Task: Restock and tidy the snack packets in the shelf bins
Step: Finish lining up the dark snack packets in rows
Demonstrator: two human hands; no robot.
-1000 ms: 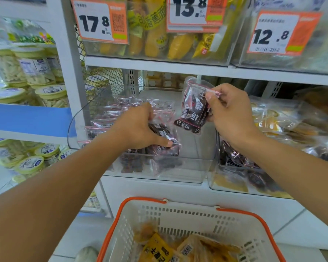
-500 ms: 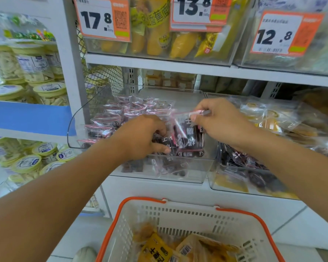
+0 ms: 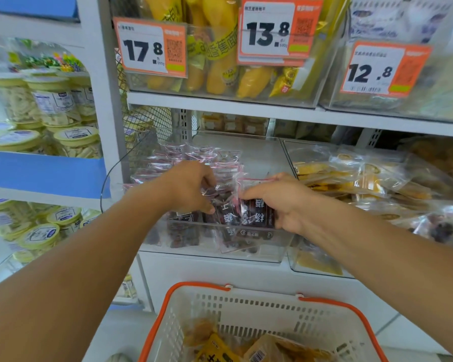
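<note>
**Op:** I've got both hands down in the clear bin (image 3: 277, 241). My right hand (image 3: 285, 202) has its fingers curled round a dark snack packet (image 3: 254, 212), thumb over the top edge near the pink seal, the packet upright just inside the bin's front wall. My left hand (image 3: 191, 189) is beside it, fingers bent down and pinching into the row of packets (image 3: 194, 158) behind — thumb tip touching the dark film.

**Spotter:** How does it feel to you?

**Op:** Judging by the look, light and floppy. Thin glossy film, crinkled, lumpy dried fruit inside. I'd expect it to slide between fingertips if I squeeze the slick middle.

**Spotter:** So where do you hold?

**Op:** At the flat sealed strip above my thumb — it's stiffer and won't shift. The belly below my fingers will just deform. Not fragile, I'd guess, but a hard press could crush the contents.

**Spotter:** And the basket (image 3: 324, 307)?

**Op:** Below my wrists, yellow packets (image 3: 215, 348) in it, untouched for now.
</note>
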